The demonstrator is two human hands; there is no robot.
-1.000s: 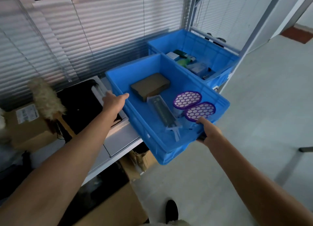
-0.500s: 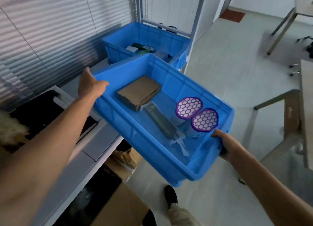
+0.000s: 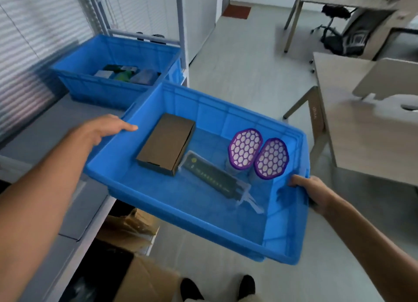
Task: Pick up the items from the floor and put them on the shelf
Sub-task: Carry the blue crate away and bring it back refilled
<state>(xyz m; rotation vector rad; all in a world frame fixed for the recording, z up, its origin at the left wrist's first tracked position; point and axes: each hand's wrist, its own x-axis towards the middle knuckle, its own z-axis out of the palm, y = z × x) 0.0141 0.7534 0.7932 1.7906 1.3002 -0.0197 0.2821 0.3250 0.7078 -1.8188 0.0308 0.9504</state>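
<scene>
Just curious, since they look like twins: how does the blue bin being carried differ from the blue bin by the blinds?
The carried bin is gripped by the left hand and right hand and hangs tilted; the far bin rests on the shelf. The carried bin holds a brown box, a dark device and two purple honeycomb lids, spread out; the far bin's small boxes are bunched. Both are blue open-topped plastic.

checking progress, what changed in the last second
The bin swung right, mostly off the shelf and out over the floor, away from the second bin. The left hand and right hand still grip its rim; the box inside lies unmoved.
</scene>
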